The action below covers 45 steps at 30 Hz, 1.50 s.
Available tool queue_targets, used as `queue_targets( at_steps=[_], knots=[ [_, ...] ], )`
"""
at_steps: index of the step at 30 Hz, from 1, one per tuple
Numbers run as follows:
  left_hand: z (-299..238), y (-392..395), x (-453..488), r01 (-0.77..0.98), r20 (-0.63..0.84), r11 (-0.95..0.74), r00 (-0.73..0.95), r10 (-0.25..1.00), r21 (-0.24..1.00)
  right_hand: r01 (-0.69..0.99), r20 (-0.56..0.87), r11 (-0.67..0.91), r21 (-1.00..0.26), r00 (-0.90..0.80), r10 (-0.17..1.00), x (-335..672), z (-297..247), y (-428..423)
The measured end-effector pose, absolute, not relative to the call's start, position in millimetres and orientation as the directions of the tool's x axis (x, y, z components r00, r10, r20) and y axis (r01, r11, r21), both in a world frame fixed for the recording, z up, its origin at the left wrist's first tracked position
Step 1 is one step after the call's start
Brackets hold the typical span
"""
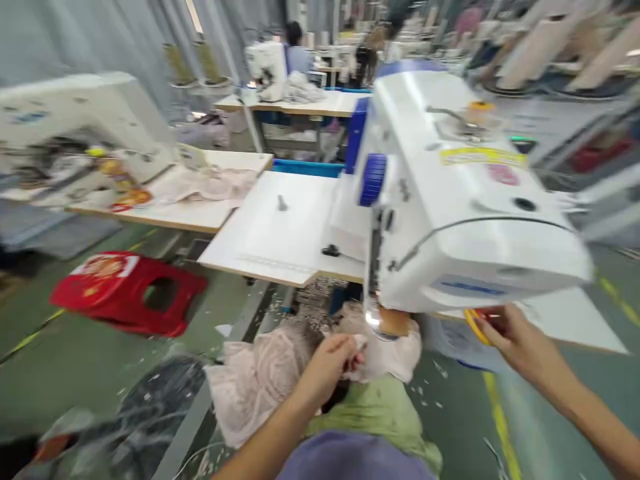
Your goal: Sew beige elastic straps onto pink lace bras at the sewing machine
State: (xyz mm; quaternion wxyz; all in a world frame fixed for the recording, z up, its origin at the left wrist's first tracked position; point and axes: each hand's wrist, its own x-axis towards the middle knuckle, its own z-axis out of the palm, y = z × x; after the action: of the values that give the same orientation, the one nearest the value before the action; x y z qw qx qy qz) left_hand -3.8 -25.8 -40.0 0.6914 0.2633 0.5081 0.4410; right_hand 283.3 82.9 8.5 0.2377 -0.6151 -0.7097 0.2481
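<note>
A pale pink bra (265, 380) with lacy cups drapes over my lap and on toward the machine's end. My left hand (333, 360) is closed in a pinch on an edge of it, left of the needle area. The white sewing machine (465, 200) has a blue handwheel and a shiny metal part low at its near end. My right hand (515, 337) is closed around yellow-orange handled scissors (477, 327), below the machine's right side. Their blades are hidden. Light green cloth (380, 413) lies across my lap.
A white worktable (280, 220) extends behind the machine. On the left stand another sewing machine (85, 127) and a red plastic stool (130, 293) on the green floor. A dark plastic bag (160, 393) lies lower left. People sit at machines farther back.
</note>
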Motion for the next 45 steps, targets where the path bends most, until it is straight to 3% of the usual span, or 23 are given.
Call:
queue_targets(
  at_steps=[3,6,11,18,28,45],
  knots=[
    [-39.2,-20.5,-6.7,-0.408,-0.505,0.504,0.116,0.855,0.761,0.697,-0.137,0.06,-0.714,-0.224,0.965,299.9,9.4,21.2],
    [-34.3,-21.2,-6.3,-0.439,-0.543,0.526,0.099,0.834,0.728,0.708,-0.224,0.183,-0.682,-0.44,0.87,274.8,9.2,-25.6],
    [-30.3,-23.7,1.7,-0.408,-0.554,0.536,0.086,0.828,0.739,0.686,-0.109,0.392,-0.613,-0.565,0.818,241.8,6.5,-40.5],
    [-34.2,-27.1,4.9,-0.324,-0.537,0.541,0.109,0.836,0.776,0.644,-0.049,0.474,-0.6,-0.621,0.782,230.7,-3.6,-22.4],
    [-29.0,-26.8,-0.7,-0.364,-0.528,0.531,0.116,0.841,0.765,0.652,-0.168,0.225,-0.724,-0.483,0.86,247.7,-0.9,-30.2],
    [-33.2,-28.2,0.4,-0.211,-0.456,0.439,-0.036,0.889,0.873,0.641,-0.254,0.193,-0.743,-0.536,0.805,213.4,-1.8,-11.1]
  ],
)
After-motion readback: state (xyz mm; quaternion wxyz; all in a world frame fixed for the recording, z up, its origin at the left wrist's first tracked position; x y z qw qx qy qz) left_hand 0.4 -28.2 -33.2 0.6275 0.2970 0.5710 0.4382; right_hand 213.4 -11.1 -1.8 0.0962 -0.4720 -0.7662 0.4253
